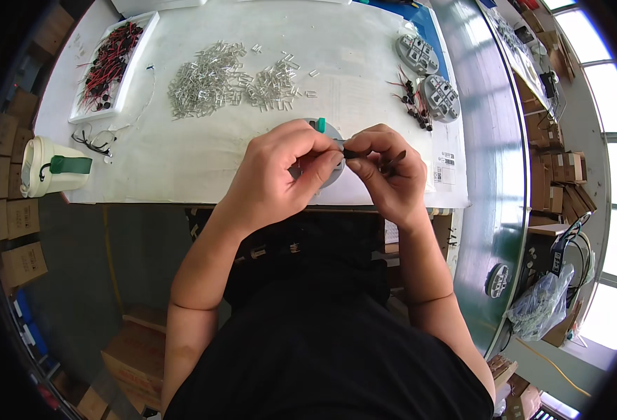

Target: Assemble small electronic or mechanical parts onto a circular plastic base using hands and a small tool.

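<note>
Over the table's near edge my two hands meet, fingertips almost touching. My left hand is closed in a pinch; what sits between its thumb and finger is too small to name. My right hand pinches a small dark part, and a dark, thin piece pokes out among its curled fingers. Behind and below the fingers lies a round grey housing, mostly hidden by my hands. A small green piece shows at its far side.
Loose clear U-shaped pieces lie heaped mid-table. A white tray at left holds red-and-black wired parts. Grey housings and more wired parts are at right. Glasses and a cream-and-green container stand near the left edge.
</note>
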`<state>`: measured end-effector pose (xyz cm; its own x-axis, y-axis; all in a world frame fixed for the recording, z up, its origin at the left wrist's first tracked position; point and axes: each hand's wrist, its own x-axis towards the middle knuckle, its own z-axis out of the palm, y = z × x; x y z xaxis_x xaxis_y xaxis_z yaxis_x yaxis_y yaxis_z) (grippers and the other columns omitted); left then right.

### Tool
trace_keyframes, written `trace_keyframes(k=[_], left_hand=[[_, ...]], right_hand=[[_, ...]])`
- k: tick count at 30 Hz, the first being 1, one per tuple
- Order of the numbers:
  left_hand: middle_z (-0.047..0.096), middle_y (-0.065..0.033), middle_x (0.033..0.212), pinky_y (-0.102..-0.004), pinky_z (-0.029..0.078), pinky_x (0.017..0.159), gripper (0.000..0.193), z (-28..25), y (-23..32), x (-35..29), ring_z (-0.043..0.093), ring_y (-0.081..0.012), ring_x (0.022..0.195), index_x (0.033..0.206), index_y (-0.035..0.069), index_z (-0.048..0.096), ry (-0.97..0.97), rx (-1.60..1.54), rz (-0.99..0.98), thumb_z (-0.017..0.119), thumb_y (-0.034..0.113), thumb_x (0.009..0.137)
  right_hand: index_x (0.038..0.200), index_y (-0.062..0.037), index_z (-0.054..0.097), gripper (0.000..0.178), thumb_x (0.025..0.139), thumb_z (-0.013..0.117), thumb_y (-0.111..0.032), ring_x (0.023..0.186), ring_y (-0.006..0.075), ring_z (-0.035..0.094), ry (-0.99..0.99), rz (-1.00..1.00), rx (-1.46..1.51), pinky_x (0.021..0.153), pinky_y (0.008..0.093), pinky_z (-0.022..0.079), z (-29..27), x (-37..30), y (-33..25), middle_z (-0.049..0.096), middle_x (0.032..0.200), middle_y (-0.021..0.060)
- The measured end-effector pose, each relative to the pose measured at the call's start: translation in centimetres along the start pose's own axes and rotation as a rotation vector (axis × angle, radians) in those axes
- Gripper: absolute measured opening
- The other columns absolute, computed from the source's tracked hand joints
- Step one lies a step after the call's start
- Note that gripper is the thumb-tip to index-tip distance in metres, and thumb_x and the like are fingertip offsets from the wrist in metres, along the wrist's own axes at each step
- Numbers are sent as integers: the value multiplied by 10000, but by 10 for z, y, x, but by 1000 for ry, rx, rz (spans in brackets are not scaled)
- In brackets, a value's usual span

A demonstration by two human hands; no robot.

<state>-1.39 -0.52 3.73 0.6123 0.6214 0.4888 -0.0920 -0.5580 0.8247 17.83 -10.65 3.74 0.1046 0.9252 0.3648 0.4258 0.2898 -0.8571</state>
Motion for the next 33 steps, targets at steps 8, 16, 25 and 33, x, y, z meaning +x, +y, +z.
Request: trace_keyframes(k=[8, 16, 25, 33], left_hand=[[632, -81, 939, -370, 531, 779, 93, 3, -19, -13, 616, -264, 893, 915, -3, 711, -47, 282, -15, 786, 48, 897], [588, -90, 1142, -431, 485, 957, 130, 13, -30, -18, 541, -315, 1088, 898, 43, 686, -51, 423, -15, 790, 118, 881], [582, -117, 1285, -468, 473, 1043, 406, 8, -33, -22, 524, -365, 1230, 1143, 82, 659, -61, 325, -33, 868, 179, 809], [549, -119, 1466, -483, 420, 1144, 818, 8, -35, -26, 491, -382, 1324, 1410, 134, 533, -97, 371, -44, 946, 267, 716]], right_hand=[[1059, -45, 732, 170, 896, 782, -36, 789, 272, 698, 42, 79, -333, 653, 381, 545, 9, -4, 3, 708, 1000, 89], [1061, -55, 723, 161, 910, 771, -78, 769, 348, 698, -23, 103, -740, 674, 431, 565, 23, -11, -8, 687, 966, 92], [988, -90, 700, 74, 920, 684, -65, 737, 330, 703, -231, 64, -816, 624, 456, 558, 13, -2, -16, 642, 956, 95], [992, -24, 740, 166, 1032, 678, -173, 630, 263, 660, -171, 63, -665, 574, 386, 503, 4, -10, -17, 663, 881, 100]])
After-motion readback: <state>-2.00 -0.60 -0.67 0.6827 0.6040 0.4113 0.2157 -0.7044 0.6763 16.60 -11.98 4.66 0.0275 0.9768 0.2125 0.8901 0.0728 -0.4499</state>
